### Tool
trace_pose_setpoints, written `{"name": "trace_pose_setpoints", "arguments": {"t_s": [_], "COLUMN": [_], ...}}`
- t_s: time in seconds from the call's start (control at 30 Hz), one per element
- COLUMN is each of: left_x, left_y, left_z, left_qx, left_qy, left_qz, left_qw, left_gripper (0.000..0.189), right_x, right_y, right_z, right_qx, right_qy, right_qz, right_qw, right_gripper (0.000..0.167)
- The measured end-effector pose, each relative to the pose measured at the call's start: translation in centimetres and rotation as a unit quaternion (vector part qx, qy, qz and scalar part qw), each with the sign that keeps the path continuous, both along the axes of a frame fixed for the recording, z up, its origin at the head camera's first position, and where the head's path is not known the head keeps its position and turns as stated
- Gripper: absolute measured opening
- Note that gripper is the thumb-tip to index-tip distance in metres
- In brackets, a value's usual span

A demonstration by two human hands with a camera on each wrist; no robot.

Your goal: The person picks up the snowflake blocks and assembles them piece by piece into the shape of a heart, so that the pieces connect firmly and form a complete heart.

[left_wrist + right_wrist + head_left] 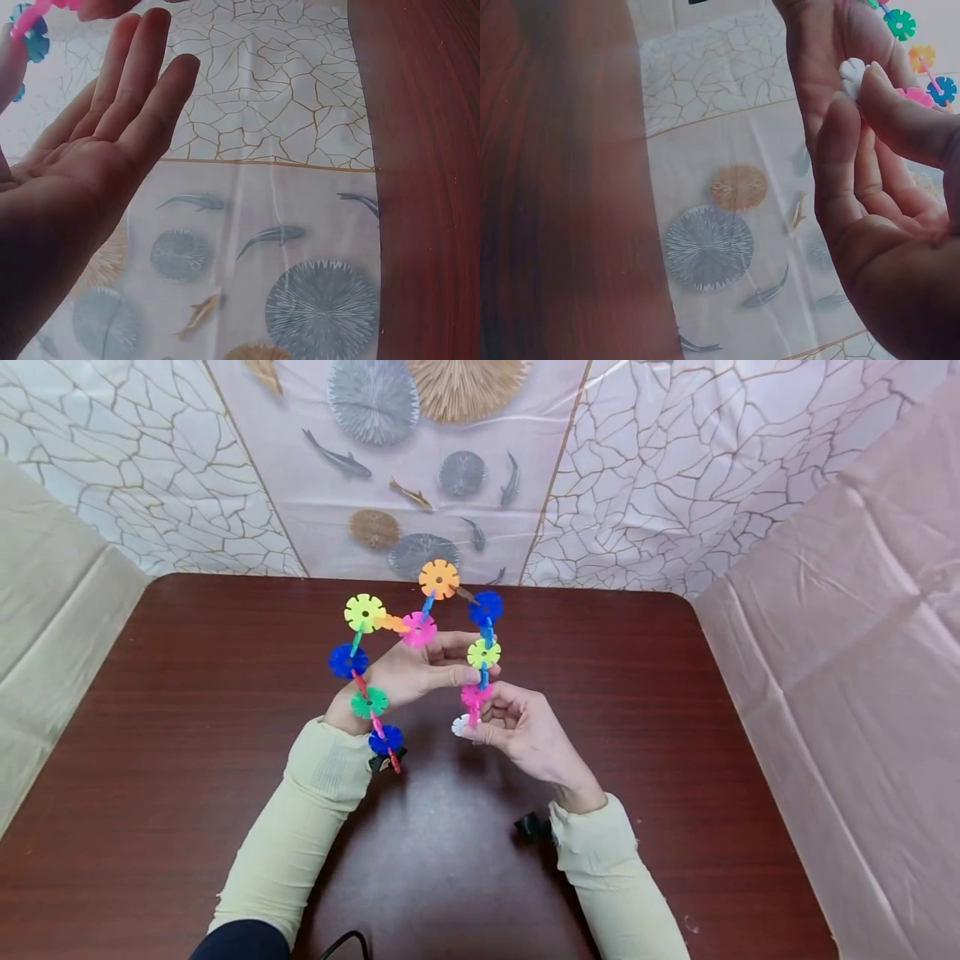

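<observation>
A chain of slotted plastic snowflake discs in many colours hangs in an arch over the table, with an orange disc (438, 579) at its top. My left hand (420, 677) is under the arch, its thumb and a finger pinching the chain just below a yellow disc (483, 653). In the left wrist view the other fingers (142, 97) stretch out straight. My right hand (528, 731) pinches the chain's lower right end, where a white disc (852, 78) sits beside a pink disc (476, 695). The chain's other side drapes over the left wrist, ending past a dark blue disc (386, 740).
Below the hands lies a dark brown wooden table (675, 735). A patterned cloth (637, 468) stands behind its far edge, and plain beige cloth (840, 635) borders the right side. A black cable (348, 937) shows at the near edge.
</observation>
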State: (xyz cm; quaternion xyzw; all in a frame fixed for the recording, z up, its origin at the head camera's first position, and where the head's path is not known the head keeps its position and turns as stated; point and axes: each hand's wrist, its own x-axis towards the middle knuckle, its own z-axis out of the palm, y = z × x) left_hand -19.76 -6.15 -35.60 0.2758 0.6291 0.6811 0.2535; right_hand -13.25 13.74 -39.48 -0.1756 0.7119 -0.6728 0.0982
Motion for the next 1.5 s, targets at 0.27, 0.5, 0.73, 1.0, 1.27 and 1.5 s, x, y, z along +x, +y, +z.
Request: {"name": "trace_pose_setpoints", "arguments": {"t_s": [0.27, 0.5, 0.73, 1.0, 1.27, 1.5], "left_x": [-0.6, -0.3, 0.8, 1.7, 2.0, 2.3], "left_y": [-0.2, -0.7, -1.4, -1.3, -0.9, -0.2], "left_z": [-0.4, -1.1, -1.9, -2.9, -2.5, -2.1], "left_qx": [0.108, 0.2, 0.159, 0.023, 0.032, 0.124], "left_qy": [-0.097, -0.186, -0.139, -0.025, 0.008, 0.03], "left_qz": [0.011, 0.012, 0.035, 0.053, 0.105, 0.137], "left_qw": [0.9893, 0.9619, 0.9768, 0.998, 0.994, 0.9824], "left_gripper": [0.036, 0.044, 0.064, 0.048, 0.034, 0.032], "right_x": [0.0, -0.3, -0.6, -0.7, -0.5, -0.6], "right_y": [-0.1, 0.3, 0.7, 0.9, 1.1, 1.0], "right_z": [0.9, 1.3, 1.9, 2.1, 2.2, 1.8], "right_qx": [-0.016, -0.028, -0.05, -0.061, -0.049, -0.019], "right_qy": [-0.006, 0.012, 0.027, 0.022, 0.01, 0.061], "right_qz": [-0.026, -0.052, -0.082, -0.092, -0.104, -0.12], "right_qw": [0.9995, 0.9982, 0.995, 0.9937, 0.9933, 0.9907], "right_gripper": [0.027, 0.036, 0.033, 0.036, 0.039, 0.04]}}
